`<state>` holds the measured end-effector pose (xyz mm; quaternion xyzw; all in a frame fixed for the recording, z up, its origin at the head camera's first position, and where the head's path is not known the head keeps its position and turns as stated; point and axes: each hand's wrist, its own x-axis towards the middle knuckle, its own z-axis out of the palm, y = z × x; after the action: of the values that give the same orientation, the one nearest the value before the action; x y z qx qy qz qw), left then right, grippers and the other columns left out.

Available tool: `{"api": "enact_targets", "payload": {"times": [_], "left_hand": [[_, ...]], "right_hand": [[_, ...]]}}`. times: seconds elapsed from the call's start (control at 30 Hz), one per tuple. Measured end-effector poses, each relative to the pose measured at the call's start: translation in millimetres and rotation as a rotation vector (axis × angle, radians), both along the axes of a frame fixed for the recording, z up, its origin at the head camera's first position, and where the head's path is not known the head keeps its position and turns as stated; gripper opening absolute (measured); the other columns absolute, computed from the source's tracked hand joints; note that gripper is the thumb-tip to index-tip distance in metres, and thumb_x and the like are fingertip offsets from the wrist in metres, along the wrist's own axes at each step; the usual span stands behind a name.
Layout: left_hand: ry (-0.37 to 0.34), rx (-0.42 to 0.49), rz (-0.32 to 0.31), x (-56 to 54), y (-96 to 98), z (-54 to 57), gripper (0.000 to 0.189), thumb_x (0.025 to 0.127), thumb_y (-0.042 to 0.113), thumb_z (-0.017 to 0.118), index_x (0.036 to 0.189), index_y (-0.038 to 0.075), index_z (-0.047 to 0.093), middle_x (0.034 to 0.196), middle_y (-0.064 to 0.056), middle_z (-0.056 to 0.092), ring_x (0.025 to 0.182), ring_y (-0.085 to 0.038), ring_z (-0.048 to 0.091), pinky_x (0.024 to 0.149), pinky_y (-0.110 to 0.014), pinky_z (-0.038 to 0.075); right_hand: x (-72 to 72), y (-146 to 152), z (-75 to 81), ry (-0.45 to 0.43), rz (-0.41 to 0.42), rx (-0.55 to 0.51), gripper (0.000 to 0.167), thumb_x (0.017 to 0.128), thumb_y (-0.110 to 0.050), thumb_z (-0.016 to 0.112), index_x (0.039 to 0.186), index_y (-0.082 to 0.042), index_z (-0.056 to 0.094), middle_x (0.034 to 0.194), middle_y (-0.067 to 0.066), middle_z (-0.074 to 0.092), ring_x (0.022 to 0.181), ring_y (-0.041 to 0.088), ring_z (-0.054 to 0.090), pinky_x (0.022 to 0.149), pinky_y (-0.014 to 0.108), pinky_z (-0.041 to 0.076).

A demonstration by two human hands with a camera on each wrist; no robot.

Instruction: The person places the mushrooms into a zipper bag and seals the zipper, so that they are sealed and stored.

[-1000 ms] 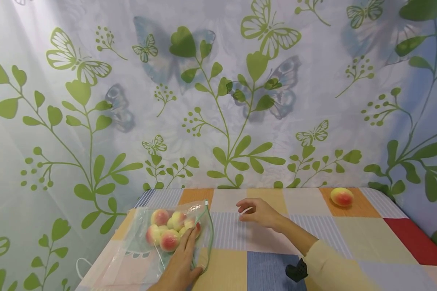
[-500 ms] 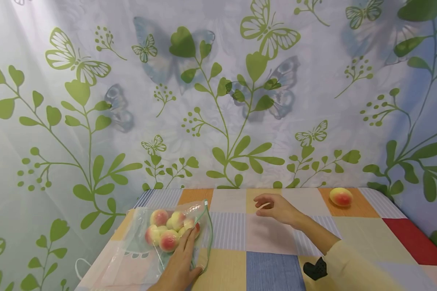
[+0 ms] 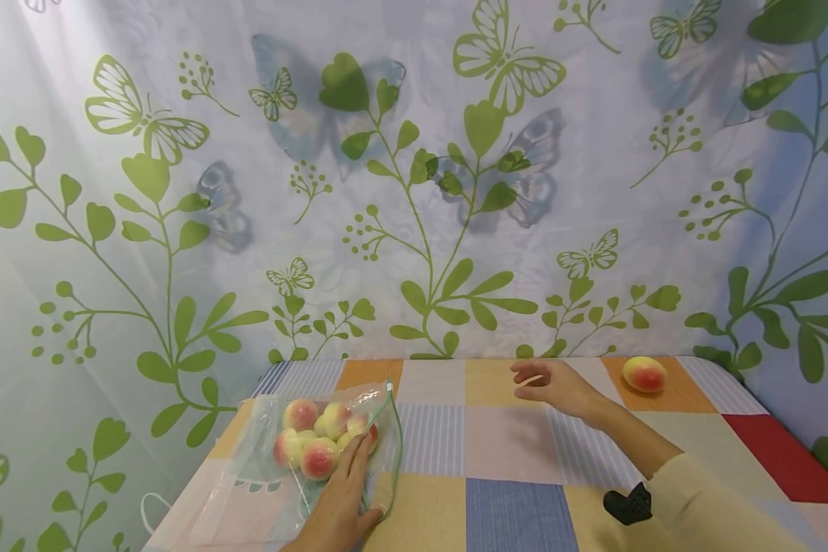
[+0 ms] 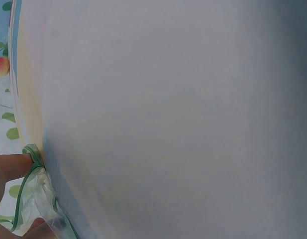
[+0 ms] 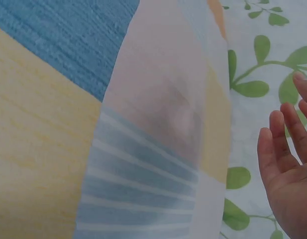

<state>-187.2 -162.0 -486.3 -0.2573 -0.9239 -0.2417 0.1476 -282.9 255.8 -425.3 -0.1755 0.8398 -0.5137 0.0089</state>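
A clear zip bag (image 3: 231,479) with a green-edged mouth lies at the left of the table, with several yellow-and-red peaches (image 3: 320,458) inside. My left hand (image 3: 341,498) rests on its mouth end, fingers straight beside the peaches. In the left wrist view the thumb (image 4: 14,167) touches the green edge of the bag, while another finger shows lower down through the plastic. Held above the table right of centre, my right hand (image 3: 559,387) has loosely bent fingers and nothing in it. Another peach (image 3: 645,375) lies at the far right, beyond that hand.
A patchwork cloth (image 3: 514,506) covers the table. Behind it hangs a curtain (image 3: 414,192) printed with leaves and butterflies. A black object (image 3: 628,504) sits at the right sleeve, and a white loop (image 3: 153,510) shows by the left table edge.
My right hand has moved rightward and slightly up, away from the bag and closer to the lone peach. The left hand, the bag and the peaches stay in place.
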Motion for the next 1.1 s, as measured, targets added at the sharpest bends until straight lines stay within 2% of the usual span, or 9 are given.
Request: {"api": "enact_targets", "payload": {"times": [0.1,0.33,0.5,0.83,1.1], "left_hand": [[-0.004,0.001,-0.001,0.0,-0.4,-0.3,0.112,0.067,0.004,0.095,0.157,-0.004,0.029,0.154,-0.023,0.036,0.133,-0.042,0.048,0.102,-0.058,0.049],[-0.008,0.002,0.010,0.1,-0.2,-0.3,0.111,0.068,0.004,0.094,0.157,-0.004,0.029,0.155,-0.024,0.035,0.135,-0.044,0.046,0.102,-0.057,0.050],[-0.005,0.002,0.009,0.8,-0.2,0.4,0.111,0.068,0.004,0.094,0.157,-0.004,0.029,0.155,-0.024,0.035,0.136,-0.044,0.045,0.103,-0.057,0.049],[-0.016,0.002,-0.009,1.5,-0.4,0.7,0.112,0.069,0.003,0.094,0.158,-0.005,0.027,0.157,-0.025,0.033,0.136,-0.047,0.045,0.101,-0.057,0.050],[-0.009,0.006,-0.008,2.4,-0.5,1.6,0.112,0.068,0.003,0.095,0.158,-0.004,0.028,0.157,-0.024,0.033,0.135,-0.047,0.046,0.100,-0.058,0.051]], "right_hand": [[-0.4,6.5,1.0,0.006,-0.004,0.022,0.050,0.094,-0.018,0.079,0.137,0.002,0.061,0.118,0.013,0.068,0.105,0.030,0.069,0.088,0.037,0.061],[-2.8,24.4,1.8,0.012,-0.034,0.079,0.055,0.093,-0.025,0.080,0.138,0.001,0.061,0.121,0.018,0.066,0.107,0.032,0.068,0.088,0.042,0.060],[-3.7,41.1,2.9,0.015,-0.075,0.125,0.053,0.095,-0.023,0.078,0.137,0.002,0.060,0.121,0.018,0.067,0.108,0.036,0.067,0.087,0.045,0.061],[3.3,73.7,6.4,0.037,-0.135,0.167,0.056,0.096,-0.026,0.077,0.139,0.006,0.057,0.126,0.022,0.064,0.114,0.042,0.063,0.091,0.051,0.059],[3.5,93.2,11.3,0.044,-0.233,0.217,0.066,0.097,-0.034,0.076,0.144,0.007,0.052,0.135,0.029,0.058,0.120,0.047,0.058,0.093,0.055,0.056]]}}
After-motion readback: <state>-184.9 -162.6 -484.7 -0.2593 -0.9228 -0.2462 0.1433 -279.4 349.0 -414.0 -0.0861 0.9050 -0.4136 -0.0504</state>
